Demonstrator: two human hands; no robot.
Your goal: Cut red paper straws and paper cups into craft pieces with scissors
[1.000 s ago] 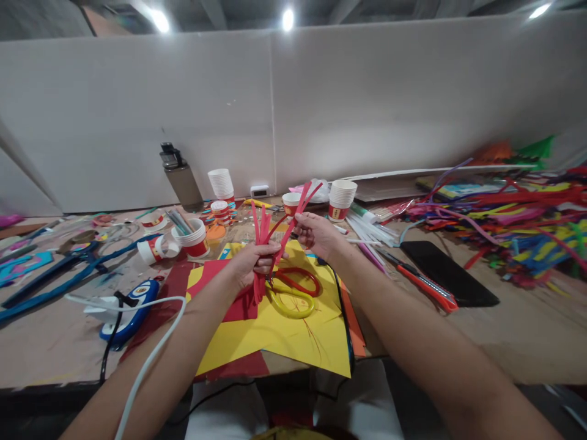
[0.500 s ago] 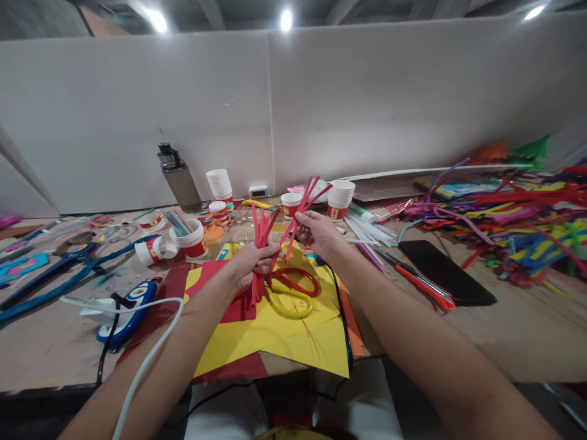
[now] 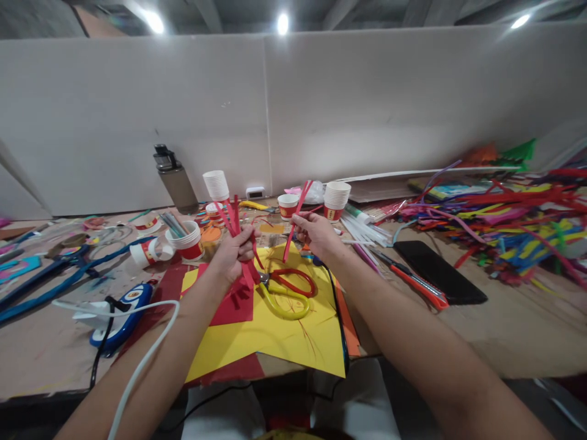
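My left hand (image 3: 233,253) is closed around a bunch of red paper strips (image 3: 230,217) that fan up and to the left above the fist. My right hand (image 3: 315,234) pinches a single red strip (image 3: 296,217), held apart from the bunch and slanting up to the right. Under both hands lie red-and-yellow scissors (image 3: 287,290) on a yellow paper sheet (image 3: 275,336), with a red sheet (image 3: 232,308) to its left.
Paper cups (image 3: 336,198) stand in stacks along the back, near a grey bottle (image 3: 176,180). A glue gun (image 3: 120,311) with white cable lies left. A black phone (image 3: 438,272), an orange box cutter (image 3: 415,284) and a heap of coloured strips (image 3: 504,220) are right.
My left hand has tilted its bunch of strips to the left. My right hand has drawn one strip clear of the bunch, and the two hands are now apart.
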